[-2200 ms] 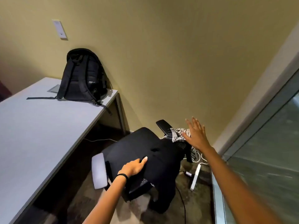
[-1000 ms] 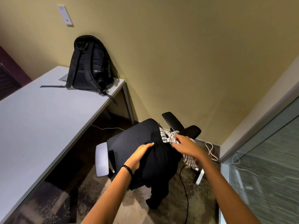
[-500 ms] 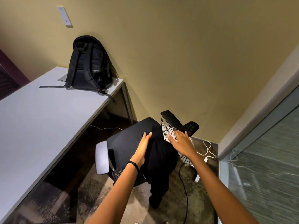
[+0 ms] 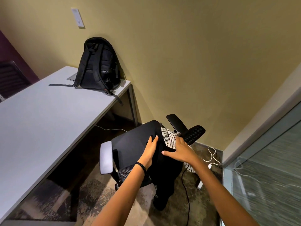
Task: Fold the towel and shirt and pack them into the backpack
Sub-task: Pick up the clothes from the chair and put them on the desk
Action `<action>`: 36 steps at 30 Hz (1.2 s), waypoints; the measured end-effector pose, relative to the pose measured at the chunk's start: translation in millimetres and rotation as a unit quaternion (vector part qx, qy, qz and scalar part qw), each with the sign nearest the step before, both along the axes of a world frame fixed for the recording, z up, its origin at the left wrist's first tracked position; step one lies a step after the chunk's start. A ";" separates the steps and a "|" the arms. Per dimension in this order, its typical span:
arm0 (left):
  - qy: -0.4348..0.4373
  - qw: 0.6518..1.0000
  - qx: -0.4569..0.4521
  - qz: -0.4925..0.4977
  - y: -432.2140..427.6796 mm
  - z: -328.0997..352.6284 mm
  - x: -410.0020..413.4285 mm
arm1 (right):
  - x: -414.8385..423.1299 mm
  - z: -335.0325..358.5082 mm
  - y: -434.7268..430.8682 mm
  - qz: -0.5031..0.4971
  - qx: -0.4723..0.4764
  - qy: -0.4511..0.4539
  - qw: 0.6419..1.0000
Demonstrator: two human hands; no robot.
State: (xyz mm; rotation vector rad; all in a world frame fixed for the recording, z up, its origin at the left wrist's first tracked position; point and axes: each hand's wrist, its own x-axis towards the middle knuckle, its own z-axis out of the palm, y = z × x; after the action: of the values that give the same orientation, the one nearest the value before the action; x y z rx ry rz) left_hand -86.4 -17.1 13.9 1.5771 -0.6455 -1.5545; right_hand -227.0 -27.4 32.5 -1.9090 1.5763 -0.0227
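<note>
A black shirt (image 4: 166, 176) is draped over an office chair and hangs down toward the floor. Beside it on the chair lies a black-and-white striped towel (image 4: 169, 138), partly hidden under my right hand. My left hand (image 4: 149, 152) rests flat on the shirt with its fingers straight. My right hand (image 4: 180, 150) has its fingers curled into the striped towel and its thumb stretched out over the shirt. The black backpack (image 4: 99, 66) stands upright against the wall at the far end of the grey table (image 4: 40, 119), its straps facing me.
The chair has a grey armrest (image 4: 106, 157) on the left, a black armrest (image 4: 176, 123) and a mesh back (image 4: 194, 132) near the wall. White cables (image 4: 211, 154) and a black cord (image 4: 187, 193) lie on the carpet. A glass partition (image 4: 268, 168) runs along the right.
My right hand has gone from lying flat on the striped towel to curling its fingers into it. My left hand has stayed on the black shirt.
</note>
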 end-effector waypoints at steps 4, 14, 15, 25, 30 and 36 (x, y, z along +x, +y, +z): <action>-0.007 1.000 -0.006 -0.023 0.8 0.3 -0.4 | 20.7 0.4 7.7 -0.023 -0.024 0.000 0.999; -0.012 0.995 -0.096 0.023 13.7 1.3 -1.0 | 22.3 18.8 10.9 -0.031 -0.015 -0.131 0.991; -0.015 0.993 -0.111 0.029 15.5 2.6 1.5 | 23.7 23.2 12.9 -0.026 -0.021 -0.141 0.989; -0.047 0.957 -0.226 0.178 39.3 47.3 38.0 | 65.6 88.1 23.3 0.072 -0.089 -0.167 0.979; -0.026 0.941 -0.235 0.243 52.7 73.1 63.6 | 93.0 115.4 23.6 0.125 -0.092 -0.201 0.967; -0.074 0.927 -0.265 0.253 62.7 131.3 125.1 | 143.2 145.9 19.0 0.141 -0.079 -0.296 0.942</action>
State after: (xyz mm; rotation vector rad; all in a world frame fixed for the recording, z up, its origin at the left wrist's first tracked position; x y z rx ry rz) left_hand 38.7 45.6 145.3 1.3080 -0.6119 -0.7965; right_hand -83.8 -8.4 178.3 -1.9812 0.9154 -0.5621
